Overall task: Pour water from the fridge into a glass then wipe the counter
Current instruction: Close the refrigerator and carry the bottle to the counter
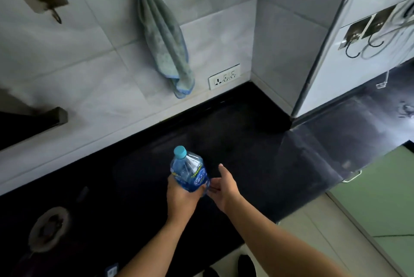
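Observation:
A clear water bottle [189, 170] with a blue label and a light blue cap is held over the black counter [246, 142]. My left hand [181, 198] grips its lower part from below, and the bottle tilts slightly away from me. My right hand [224, 187] is open just to the right of the bottle, fingers spread, fingertips close to the label. A grey-green cloth [165, 45] with a blue edge hangs from a hook on the tiled wall above the counter. No glass is in view.
A gas burner [48, 229] sits in the counter at lower left. A wall socket [224, 76] is beside the cloth. A white cabinet side [336, 52] with metal hooks stands at right. The green cupboard front [380, 198] and pale floor lie at lower right.

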Tool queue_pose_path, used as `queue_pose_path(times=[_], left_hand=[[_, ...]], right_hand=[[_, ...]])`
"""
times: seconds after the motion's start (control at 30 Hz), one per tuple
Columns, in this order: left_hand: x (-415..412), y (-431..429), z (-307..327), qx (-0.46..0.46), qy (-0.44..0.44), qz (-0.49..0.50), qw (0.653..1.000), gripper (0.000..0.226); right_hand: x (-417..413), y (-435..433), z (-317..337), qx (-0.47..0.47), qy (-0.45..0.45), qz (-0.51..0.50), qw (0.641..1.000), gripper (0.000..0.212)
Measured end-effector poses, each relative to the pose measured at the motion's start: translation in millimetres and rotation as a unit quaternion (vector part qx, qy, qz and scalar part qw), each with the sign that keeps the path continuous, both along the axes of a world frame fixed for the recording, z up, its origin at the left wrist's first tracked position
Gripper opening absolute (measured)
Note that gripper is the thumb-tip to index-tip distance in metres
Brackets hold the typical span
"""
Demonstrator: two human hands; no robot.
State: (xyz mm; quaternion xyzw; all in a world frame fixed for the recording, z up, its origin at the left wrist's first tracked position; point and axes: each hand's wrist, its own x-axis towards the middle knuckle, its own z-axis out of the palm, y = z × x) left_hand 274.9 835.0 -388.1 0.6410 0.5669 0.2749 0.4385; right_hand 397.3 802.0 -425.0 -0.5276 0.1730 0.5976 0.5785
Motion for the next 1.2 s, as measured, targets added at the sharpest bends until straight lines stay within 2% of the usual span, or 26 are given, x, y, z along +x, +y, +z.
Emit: queue_pose_path(times=[0.13,0.17,0.27,0.37,0.43,0.5,0.53,0.57,0.63,0.7,0.73,0.8,0.87,0.97,1.2], left_hand=[[7,17,-22,0.004,-0.013,-0.048,0.999,0.037],[8,19,-25,0.001,-0.016,-0.054,0.998,0.036],[5,23,-38,0.005,-0.017,-0.044,0.999,0.052],[0,28,-46,-0.025,-0.009,-0.036,0.999,0.078],[-5,32,-50,-0.045,0.015,-0.073,0.996,0.071],[-10,31,-51,-0.092,0.085,-0.078,0.989,0.065],[-12,27,-47,-0.131,0.128,-0.07,0.981,0.066],[-16,23,-42,-0.161,0.178,-0.083,0.967,0.068],[-20,14,-27,-0.166,0.258,-0.169,0.937,0.066],[-20,8,0,-0.102,0.302,-0.251,0.914,0.055],[-18,6,16,-0.05,0.315,-0.285,0.904,0.049],[-8,2,44,0.05,0.338,-0.333,0.879,0.043],[7,-5,72,0.116,0.338,-0.358,0.863,0.038],[31,-22,98,0.169,0.316,-0.381,0.852,0.039],[95,-68,134,0.252,0.313,-0.406,0.821,0.047]], right_hand=[[5,13,-11,0.002,-0.005,0.019,1.0,0.064],[4,15,-11,-0.004,-0.01,0.026,1.0,0.063],[3,21,-13,-0.01,-0.023,0.037,0.999,0.058],[0,22,-2,-0.024,-0.037,0.069,0.997,0.038],[-2,20,10,-0.059,-0.09,0.126,0.986,0.031],[0,14,23,-0.102,-0.197,0.227,0.948,0.031],[3,8,30,-0.113,-0.275,0.287,0.911,0.031],[5,0,38,-0.121,-0.363,0.343,0.858,0.029],[10,-19,55,-0.138,-0.503,0.435,0.734,0.025],[15,-34,71,-0.159,-0.584,0.495,0.624,0.032],[18,-42,80,-0.166,-0.61,0.51,0.583,0.034],[25,-60,99,-0.174,-0.646,0.521,0.531,0.034],[33,-78,117,-0.18,-0.675,0.507,0.504,0.033],[46,-111,137,-0.202,-0.702,0.473,0.493,0.032],[89,-181,169,-0.249,-0.709,0.408,0.518,0.031]])
